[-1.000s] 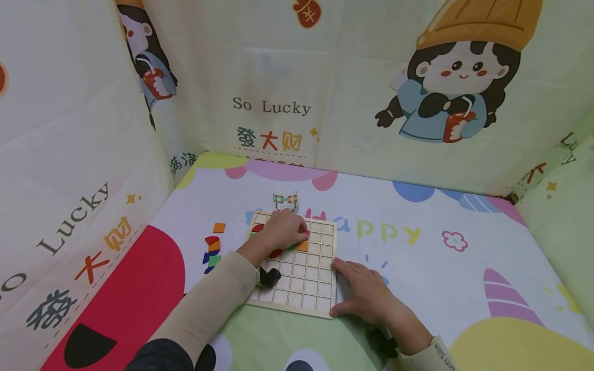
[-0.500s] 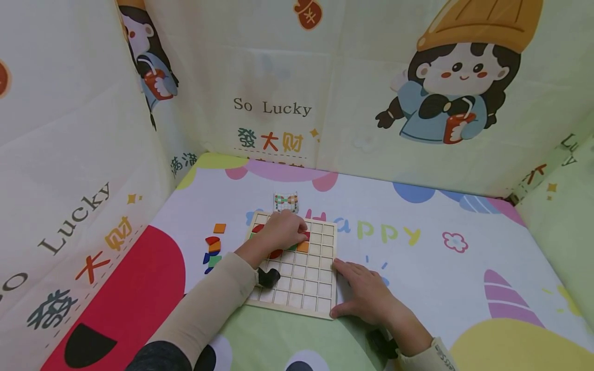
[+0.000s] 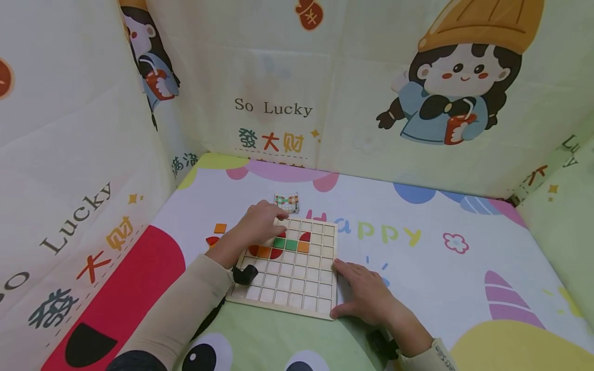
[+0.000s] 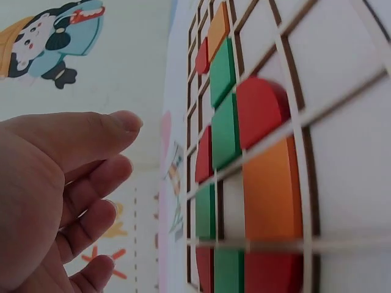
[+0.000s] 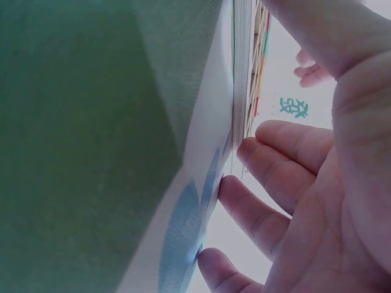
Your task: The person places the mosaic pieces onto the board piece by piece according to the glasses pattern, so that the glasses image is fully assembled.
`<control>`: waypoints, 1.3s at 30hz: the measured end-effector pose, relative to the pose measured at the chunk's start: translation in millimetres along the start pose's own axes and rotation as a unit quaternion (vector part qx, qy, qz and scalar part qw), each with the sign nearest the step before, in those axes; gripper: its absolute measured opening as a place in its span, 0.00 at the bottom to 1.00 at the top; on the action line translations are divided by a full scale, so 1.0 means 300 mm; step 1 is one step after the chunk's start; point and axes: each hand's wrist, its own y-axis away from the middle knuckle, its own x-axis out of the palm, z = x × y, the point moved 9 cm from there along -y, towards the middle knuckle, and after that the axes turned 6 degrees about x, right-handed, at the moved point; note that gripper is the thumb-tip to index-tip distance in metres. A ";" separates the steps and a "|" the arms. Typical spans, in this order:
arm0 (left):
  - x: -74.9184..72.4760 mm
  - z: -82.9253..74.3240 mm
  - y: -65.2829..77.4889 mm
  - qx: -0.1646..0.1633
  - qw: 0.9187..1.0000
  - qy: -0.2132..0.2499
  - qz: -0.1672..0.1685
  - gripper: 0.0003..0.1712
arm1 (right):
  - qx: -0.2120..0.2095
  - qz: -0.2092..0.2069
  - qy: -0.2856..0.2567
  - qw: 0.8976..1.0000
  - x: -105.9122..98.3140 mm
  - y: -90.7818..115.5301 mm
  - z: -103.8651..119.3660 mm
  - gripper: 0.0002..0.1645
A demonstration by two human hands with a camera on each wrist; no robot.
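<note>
A wooden grid board [image 3: 278, 308] lies on the table, its far-left cells filled with red, green and orange pieces. Over that far-left part hovers my left hand [image 3: 257, 224], thumb and fingers apart and nothing between them. In the left wrist view the same hand [image 4: 61, 183] is beside the row of green squares [image 4: 226, 131], an orange piece [image 4: 272, 189] and red rounded pieces [image 4: 259, 110]. Its wrist hides some of the cells. My right hand [image 3: 364, 288] rests at the board's right edge, fingers extended along the side and thumb at the near corner.
A small pattern card [image 3: 287, 202] lies just beyond the board. Left of it are loose pieces, among them an orange square [image 3: 220, 228] and a red one [image 3: 212, 240]; the left arm covers others. Printed cloth walls [image 3: 352, 103] stand behind and at the sides.
My left hand has drawn back leftward from the red piece near the board's upper middle, which now shows in its cell above the orange square. The right hand has stayed put.
</note>
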 end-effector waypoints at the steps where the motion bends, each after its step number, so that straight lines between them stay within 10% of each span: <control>1: -0.007 0.012 0.010 -0.005 1.000 0.007 -0.003 0.23 | 0.000 0.000 0.001 1.000 0.001 0.000 0.000 0.63; 39: -0.081 0.407 0.337 -0.150 0.987 0.052 -0.038 0.28 | 0.001 0.004 0.001 1.000 0.001 0.000 -0.001 0.63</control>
